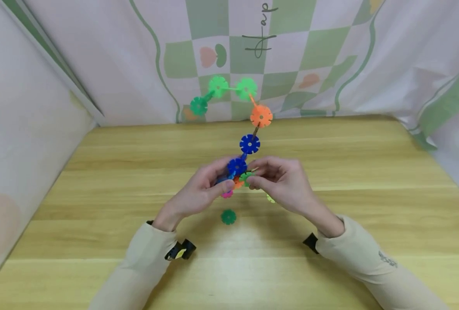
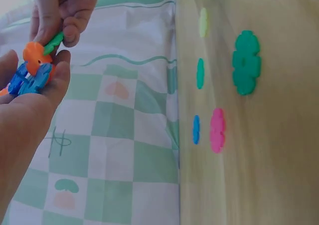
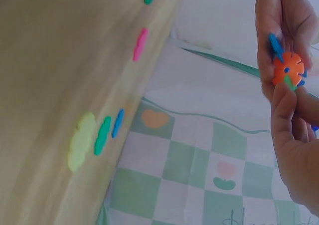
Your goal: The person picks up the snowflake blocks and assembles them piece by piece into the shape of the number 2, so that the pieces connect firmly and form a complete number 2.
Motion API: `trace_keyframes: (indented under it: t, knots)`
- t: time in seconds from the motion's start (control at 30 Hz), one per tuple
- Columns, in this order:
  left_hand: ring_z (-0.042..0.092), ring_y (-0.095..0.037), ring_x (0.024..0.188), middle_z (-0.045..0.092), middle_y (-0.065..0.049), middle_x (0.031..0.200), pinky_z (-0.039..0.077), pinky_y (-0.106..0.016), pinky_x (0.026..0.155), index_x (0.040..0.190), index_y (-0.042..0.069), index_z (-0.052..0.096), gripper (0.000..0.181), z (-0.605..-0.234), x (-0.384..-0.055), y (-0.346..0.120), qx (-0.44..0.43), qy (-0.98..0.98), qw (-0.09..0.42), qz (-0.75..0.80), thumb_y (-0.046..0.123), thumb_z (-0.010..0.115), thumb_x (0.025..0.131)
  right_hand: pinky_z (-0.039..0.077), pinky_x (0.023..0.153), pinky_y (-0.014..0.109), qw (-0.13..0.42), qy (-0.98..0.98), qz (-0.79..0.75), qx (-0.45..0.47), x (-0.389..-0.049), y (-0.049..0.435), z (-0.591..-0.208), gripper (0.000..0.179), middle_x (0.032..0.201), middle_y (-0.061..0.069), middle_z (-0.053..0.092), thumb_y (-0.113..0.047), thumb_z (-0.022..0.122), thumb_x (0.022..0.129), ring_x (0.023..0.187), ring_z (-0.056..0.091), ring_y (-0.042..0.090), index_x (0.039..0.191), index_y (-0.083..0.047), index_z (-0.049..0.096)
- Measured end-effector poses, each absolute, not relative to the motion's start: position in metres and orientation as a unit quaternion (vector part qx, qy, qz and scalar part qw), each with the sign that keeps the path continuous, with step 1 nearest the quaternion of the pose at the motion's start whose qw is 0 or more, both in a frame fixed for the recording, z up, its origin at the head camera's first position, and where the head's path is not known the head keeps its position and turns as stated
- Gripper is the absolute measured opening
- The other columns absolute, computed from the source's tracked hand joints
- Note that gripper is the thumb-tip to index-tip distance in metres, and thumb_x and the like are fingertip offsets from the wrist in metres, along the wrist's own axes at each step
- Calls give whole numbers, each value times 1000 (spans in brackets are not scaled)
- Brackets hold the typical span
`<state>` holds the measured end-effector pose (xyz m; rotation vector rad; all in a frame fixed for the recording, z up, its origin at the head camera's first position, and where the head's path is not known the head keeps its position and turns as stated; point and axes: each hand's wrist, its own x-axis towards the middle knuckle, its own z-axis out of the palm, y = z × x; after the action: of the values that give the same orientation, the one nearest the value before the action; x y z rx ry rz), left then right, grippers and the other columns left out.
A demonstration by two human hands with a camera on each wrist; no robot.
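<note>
A chain of notched plastic discs, slotted edge to edge, rises from my hands and bends left at its top. My left hand grips its lower end, around the dark blue disc and an orange disc. From there the chain runs up through another dark blue disc, an orange disc and light green discs to a darker green disc. Between thumb and fingers, my right hand pinches a green disc, its edge right at the lower orange disc.
Loose discs lie on the wooden table below my hands: a dark green disc, a pink disc, a yellow disc, a blue disc and another green one. A checked curtain hangs behind the table.
</note>
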<state>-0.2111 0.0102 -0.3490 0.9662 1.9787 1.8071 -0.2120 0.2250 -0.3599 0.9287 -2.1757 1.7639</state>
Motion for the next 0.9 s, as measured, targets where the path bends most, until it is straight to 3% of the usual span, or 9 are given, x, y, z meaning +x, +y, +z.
trace_keyframes:
  t: [0.4,0.57,0.67,0.9]
  knots:
    - [46,-18,74,53,-17,108,41,-24,66,146,0,33,46,-356,-212,13,332,676,143,642,-2,39,101,56,55,28,104,-716,626,291,-211,220,-366,12,76,19,68,20,66,78,62,67,13,84,9,66]
    - [57,-19,101,53,-20,128,48,-28,87,146,-2,33,45,-354,-213,11,332,674,134,646,-2,40,101,56,56,30,96,-704,640,291,-211,218,-364,11,79,23,68,19,65,79,62,67,15,86,11,65]
    - [53,-26,121,49,-24,136,45,-34,100,146,-3,31,47,-352,-213,9,330,666,132,655,-3,40,100,57,60,32,85,-707,637,295,-209,219,-361,12,83,24,68,17,65,81,65,68,16,91,11,66]
    - [46,-32,129,44,-25,141,41,-35,103,148,-2,27,51,-350,-214,8,319,667,134,660,-4,42,99,58,63,33,75,-728,616,290,-205,225,-354,19,92,18,69,12,66,83,69,70,21,101,6,68]
